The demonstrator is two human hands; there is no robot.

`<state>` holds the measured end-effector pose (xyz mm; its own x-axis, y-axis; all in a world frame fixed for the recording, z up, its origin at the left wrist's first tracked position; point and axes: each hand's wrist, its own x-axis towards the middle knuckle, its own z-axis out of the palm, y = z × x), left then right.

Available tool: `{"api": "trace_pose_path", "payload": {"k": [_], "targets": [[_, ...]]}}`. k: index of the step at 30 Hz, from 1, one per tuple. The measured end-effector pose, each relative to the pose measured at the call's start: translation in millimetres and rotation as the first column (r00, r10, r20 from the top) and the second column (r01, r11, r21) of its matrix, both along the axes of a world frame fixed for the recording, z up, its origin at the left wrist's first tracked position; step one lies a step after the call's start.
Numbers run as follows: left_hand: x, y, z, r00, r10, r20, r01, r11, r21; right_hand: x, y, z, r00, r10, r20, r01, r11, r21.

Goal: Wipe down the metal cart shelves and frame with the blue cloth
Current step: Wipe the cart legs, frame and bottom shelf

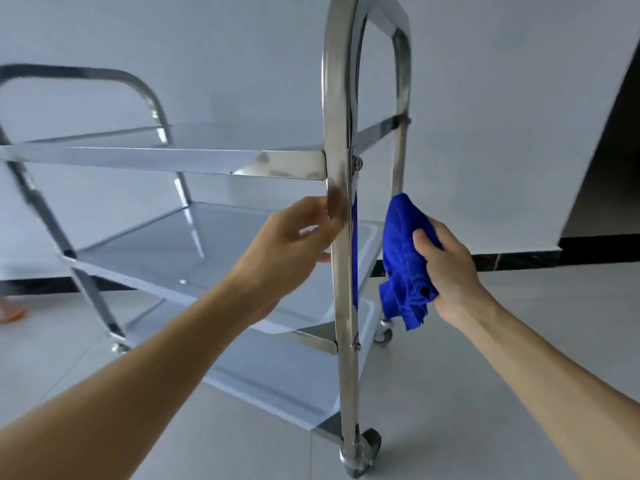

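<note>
The left hand (298, 233) curls its fingers around the near post (341, 258) of the cart (194, 157), just above the middle shelf's (214, 251) near corner. The right hand (446, 268) grips the bunched blue cloth (401, 258) beside that post, against the far post (400, 161).

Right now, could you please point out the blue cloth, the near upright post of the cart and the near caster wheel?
blue cloth (401, 251): head view, middle of the bunched fabric.
near upright post (346, 375): head view, lower shaft.
near caster wheel (369, 445): head view, wheel side.
</note>
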<state>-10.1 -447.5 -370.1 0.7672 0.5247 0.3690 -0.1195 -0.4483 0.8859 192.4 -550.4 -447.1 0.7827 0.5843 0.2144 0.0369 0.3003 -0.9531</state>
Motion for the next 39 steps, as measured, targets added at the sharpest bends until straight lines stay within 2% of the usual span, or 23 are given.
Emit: {"api": "trace_pose_path", "payload": {"k": [6, 10, 13, 16, 18, 22, 25, 27, 31, 35, 39], "targets": [[-78, 0, 1, 0.998, 0.054, 0.037, -0.052, 0.998, -0.031, -39, 29, 17, 0.99, 0.084, 0.114, -0.084, 0.996, 0.0], [-124, 8, -4, 0.994, 0.101, 0.03, -0.101, 0.995, 0.02, -66, 41, 29, 0.985, 0.086, 0.148, -0.096, 0.994, 0.059], [-157, 13, -5, 0.988, 0.148, 0.038, -0.149, 0.988, 0.028, -93, 42, 55, 0.969, -0.004, 0.249, -0.041, 0.984, 0.173], [-187, 15, -9, 0.976, 0.207, 0.069, -0.208, 0.978, 0.013, -128, 40, 96, 0.89, -0.128, 0.437, -0.034, 0.939, 0.343], [-204, 15, -13, 0.96, 0.258, 0.111, -0.258, 0.966, -0.015, -153, 44, 119, 0.781, -0.192, 0.594, -0.093, 0.906, 0.414], [-231, 15, -20, 0.888, 0.407, 0.216, -0.39, 0.913, -0.118, -212, 76, 134, 0.417, -0.36, 0.834, -0.137, 0.883, 0.45], [-246, 15, -21, 0.822, 0.504, 0.265, -0.468, 0.863, -0.19, -264, 107, 112, 0.094, -0.341, 0.935, -0.062, 0.936, 0.348], [-253, 18, -20, 0.764, 0.573, 0.297, -0.515, 0.818, -0.256, -293, 128, 95, -0.086, -0.343, 0.935, 0.029, 0.938, 0.347], [-271, 27, -17, 0.673, 0.669, 0.316, -0.6, 0.743, -0.296, -320, 164, 97, -0.218, -0.443, 0.87, 0.025, 0.888, 0.459], [-293, 35, -15, 0.638, 0.7, 0.319, -0.638, 0.713, -0.29, -304, 172, 102, -0.346, -0.416, 0.841, -0.04, 0.902, 0.43], [-313, 45, -16, 0.653, 0.688, 0.316, -0.622, 0.726, -0.294, -226, 163, 106, -0.361, -0.416, 0.835, 0.054, 0.884, 0.464]]}}
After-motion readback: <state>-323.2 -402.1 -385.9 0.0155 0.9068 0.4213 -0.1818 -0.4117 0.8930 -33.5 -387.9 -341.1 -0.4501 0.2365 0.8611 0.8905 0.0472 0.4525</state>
